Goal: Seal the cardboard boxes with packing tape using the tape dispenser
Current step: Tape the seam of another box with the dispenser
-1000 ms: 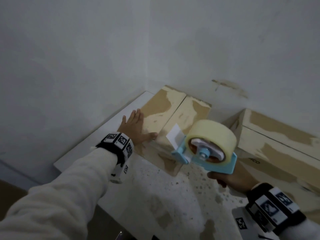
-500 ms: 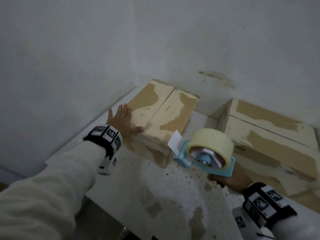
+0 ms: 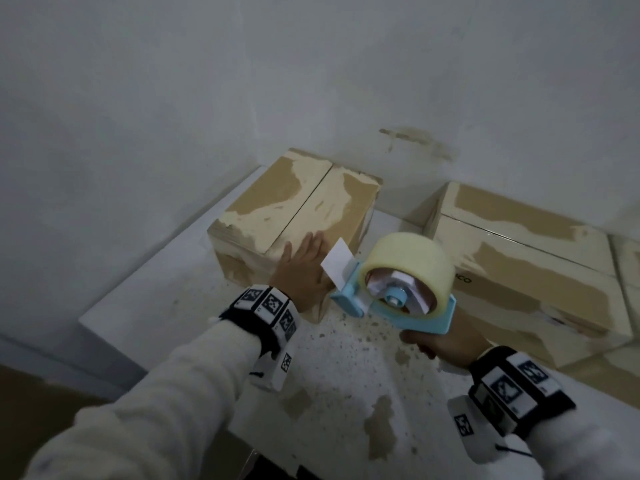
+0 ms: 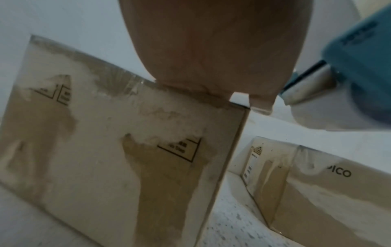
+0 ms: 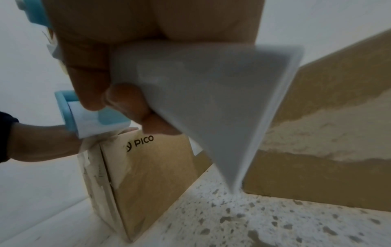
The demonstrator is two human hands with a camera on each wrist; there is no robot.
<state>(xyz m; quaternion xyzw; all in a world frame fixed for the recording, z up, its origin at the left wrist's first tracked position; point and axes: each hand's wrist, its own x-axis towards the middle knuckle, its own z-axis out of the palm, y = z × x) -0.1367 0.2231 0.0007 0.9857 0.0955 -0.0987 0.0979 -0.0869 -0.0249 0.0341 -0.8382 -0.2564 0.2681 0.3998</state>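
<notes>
left hand (image 3: 304, 271) lies flat on the small box (image 3: 294, 206), right hand (image 3: 446, 341) wrapped round the tape dispenser (image 3: 398, 289) handle; I'd start the tape just past the flat grip, over the seam

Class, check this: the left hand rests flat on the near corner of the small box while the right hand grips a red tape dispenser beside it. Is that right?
Not quite. The tape dispenser is light blue, not red, as the head view shows. The rest stands: the left hand rests flat on the small box's near corner, and the right hand grips the dispenser beside it.
</notes>
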